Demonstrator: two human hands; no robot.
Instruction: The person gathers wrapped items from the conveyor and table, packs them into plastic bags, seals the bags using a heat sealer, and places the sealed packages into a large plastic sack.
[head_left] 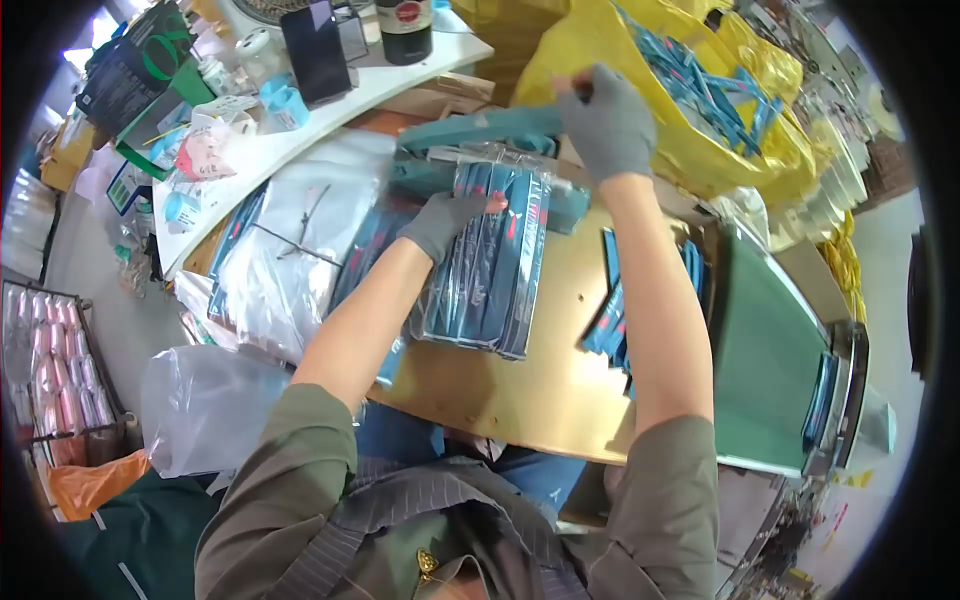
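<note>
My left hand [447, 222], in a grey glove with bare fingertips, grips a clear plastic bag of slim dark blue boxes [490, 270]. The bag's upper end lies at a teal bar-type heat sealer [570, 207]. My right hand [610, 125], gloved alike, is closed at the right end of the sealer's long teal arm [480, 128], which stands raised above the base. Part of the sealer is hidden behind the bag. Under my right forearm lie several loose blue boxes [608, 330] on the brown tabletop [540, 400].
Clear plastic bags [300, 240] lie at the left. A white shelf [350, 110] carries a phone [316, 52], a dark bottle [404, 30] and small containers. A yellow sack [570, 60] of blue pieces stands at the back right, a green surface [765, 350] at the right.
</note>
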